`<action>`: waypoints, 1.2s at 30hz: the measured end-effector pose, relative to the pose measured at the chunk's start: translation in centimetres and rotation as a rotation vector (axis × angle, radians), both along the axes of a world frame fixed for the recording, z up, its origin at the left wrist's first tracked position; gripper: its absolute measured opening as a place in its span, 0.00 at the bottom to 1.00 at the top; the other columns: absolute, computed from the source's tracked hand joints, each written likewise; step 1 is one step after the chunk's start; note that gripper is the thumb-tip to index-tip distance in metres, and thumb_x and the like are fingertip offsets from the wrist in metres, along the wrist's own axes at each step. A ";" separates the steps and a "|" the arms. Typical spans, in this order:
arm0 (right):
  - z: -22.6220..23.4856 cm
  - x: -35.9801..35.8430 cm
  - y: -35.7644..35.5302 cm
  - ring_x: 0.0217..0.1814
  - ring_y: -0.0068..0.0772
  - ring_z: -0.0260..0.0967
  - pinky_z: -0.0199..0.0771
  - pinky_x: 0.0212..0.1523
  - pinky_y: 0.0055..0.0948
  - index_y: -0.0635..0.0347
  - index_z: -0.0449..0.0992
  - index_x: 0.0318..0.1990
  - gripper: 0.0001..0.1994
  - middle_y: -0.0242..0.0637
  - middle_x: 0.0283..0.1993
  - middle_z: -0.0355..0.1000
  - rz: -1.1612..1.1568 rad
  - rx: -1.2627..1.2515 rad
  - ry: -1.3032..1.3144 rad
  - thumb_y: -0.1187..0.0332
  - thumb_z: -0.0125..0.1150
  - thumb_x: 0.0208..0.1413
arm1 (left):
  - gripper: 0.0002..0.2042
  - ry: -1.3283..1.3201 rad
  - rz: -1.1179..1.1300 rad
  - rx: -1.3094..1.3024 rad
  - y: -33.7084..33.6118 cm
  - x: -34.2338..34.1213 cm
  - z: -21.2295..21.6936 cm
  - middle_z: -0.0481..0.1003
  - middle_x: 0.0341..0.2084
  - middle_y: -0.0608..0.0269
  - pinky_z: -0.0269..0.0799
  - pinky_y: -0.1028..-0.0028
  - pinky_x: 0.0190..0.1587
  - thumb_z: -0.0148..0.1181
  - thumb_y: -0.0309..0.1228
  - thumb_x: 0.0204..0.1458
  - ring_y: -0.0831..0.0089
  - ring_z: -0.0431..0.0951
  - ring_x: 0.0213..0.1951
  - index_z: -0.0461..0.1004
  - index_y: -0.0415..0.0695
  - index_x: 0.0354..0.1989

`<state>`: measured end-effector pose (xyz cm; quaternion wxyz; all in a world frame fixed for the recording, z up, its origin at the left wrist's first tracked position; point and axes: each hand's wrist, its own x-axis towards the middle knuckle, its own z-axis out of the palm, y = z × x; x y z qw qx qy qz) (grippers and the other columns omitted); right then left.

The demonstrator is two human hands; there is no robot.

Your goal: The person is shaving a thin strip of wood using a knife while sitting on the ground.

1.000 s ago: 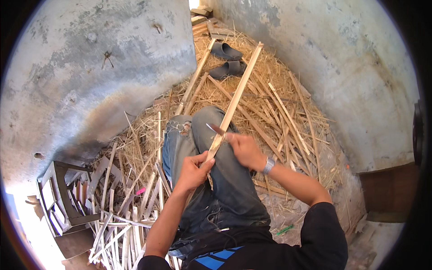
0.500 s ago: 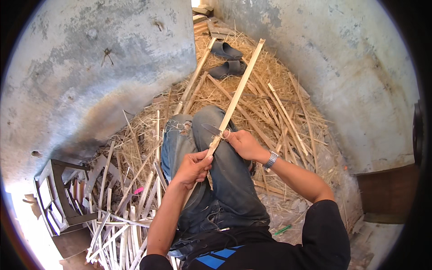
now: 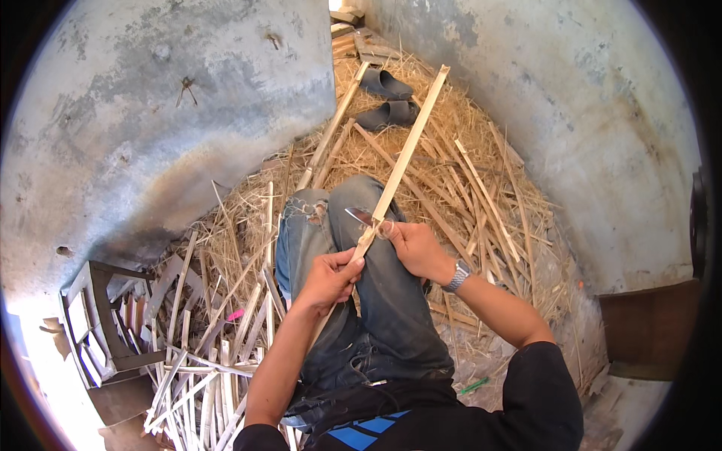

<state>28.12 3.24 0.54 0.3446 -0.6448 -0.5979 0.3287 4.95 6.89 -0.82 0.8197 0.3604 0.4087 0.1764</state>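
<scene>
- Since the earlier frame, right hand (image 3: 416, 248) with its small blade (image 3: 359, 218) sits lower on the long pale split-bamboo strip (image 3: 402, 159); strip is steeper.
- Strip lies across the denim-clad knee (image 3: 353, 203), far end raised over straw.
- Left hand (image 3: 329, 276) clamps the near part, steadying it, judged.
- Right fingers wrap the blade's handle.
- Around: grey slippers (image 3: 387, 98), cut slats (image 3: 203, 361), dark crate (image 3: 101, 323), concrete walls (image 3: 150, 120).
</scene>
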 end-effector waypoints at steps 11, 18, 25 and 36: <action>0.2 1.2 1.0 0.15 0.29 0.60 0.61 0.20 0.38 0.67 0.75 0.27 0.31 0.38 0.14 0.62 0.277 -0.263 0.151 0.48 0.48 0.76 | 0.14 -0.057 0.023 -0.091 0.7 0.5 -0.5 0.70 0.24 0.70 0.49 0.81 0.16 0.64 0.32 0.66 0.87 0.58 0.15 0.80 0.38 0.56; -0.8 3.6 0.5 0.14 0.15 0.48 0.48 0.15 0.24 0.53 0.67 0.21 0.28 0.20 0.15 0.56 -0.107 -0.510 0.803 0.46 0.54 0.74 | 0.11 0.010 0.000 0.034 0.6 -0.1 -0.5 0.72 0.24 0.70 0.53 0.81 0.17 0.66 0.32 0.65 0.86 0.63 0.17 0.81 0.38 0.49; 2.3 -0.8 -0.9 0.22 0.20 0.65 0.67 0.25 0.32 0.63 0.86 0.35 0.20 0.33 0.21 0.75 -0.078 -0.133 0.077 0.51 0.75 0.59 | 0.16 0.357 0.084 0.765 -2.8 1.4 -0.9 0.81 0.26 0.65 0.70 0.79 0.33 0.68 0.30 0.63 0.85 0.75 0.29 0.81 0.31 0.54; 0.8 -0.2 -0.3 0.19 0.17 0.60 0.60 0.22 0.29 0.64 0.84 0.29 0.19 0.26 0.18 0.70 0.056 -0.136 0.234 0.55 0.73 0.62 | 0.16 0.405 0.095 0.904 -3.0 2.1 -0.4 0.82 0.28 0.64 0.72 0.78 0.33 0.68 0.28 0.62 0.84 0.77 0.29 0.80 0.31 0.55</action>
